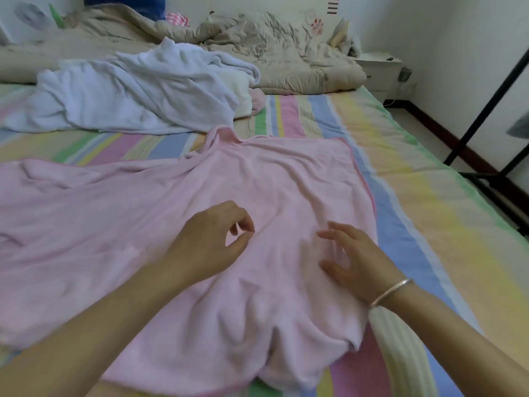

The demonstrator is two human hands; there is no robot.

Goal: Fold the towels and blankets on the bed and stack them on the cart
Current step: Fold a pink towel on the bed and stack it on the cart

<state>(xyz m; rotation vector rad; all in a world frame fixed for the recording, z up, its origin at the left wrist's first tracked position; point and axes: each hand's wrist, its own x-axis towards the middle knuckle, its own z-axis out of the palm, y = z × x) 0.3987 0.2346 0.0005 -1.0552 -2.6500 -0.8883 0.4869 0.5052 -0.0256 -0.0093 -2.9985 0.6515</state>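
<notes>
- Pink towel (177,213) lies spread across the near edge of the bed (429,224), rumpled, with its near hem bunched into soft ridges.
- White towel (128,98) sits in a crumpled heap toward the bed's far left, apart from the pink one.
- Left hand (209,245) hangs over the pink towel's middle, fingers loosely curled, thumb and forefinger almost meeting, with nothing between them.
- Right hand (357,259) is just beside it, fingers spread and relaxed, holding nothing. Whether it touches the cloth I cannot tell.
- Black frame (486,110) stands off the bed's right edge. It may be the cart, but that is unclear.
- The step looks like smoothing before a first fold. It would go best with both palms sweeping outward from the middle to the hems, freeing the bunched near edge, then matching corners.
</notes>
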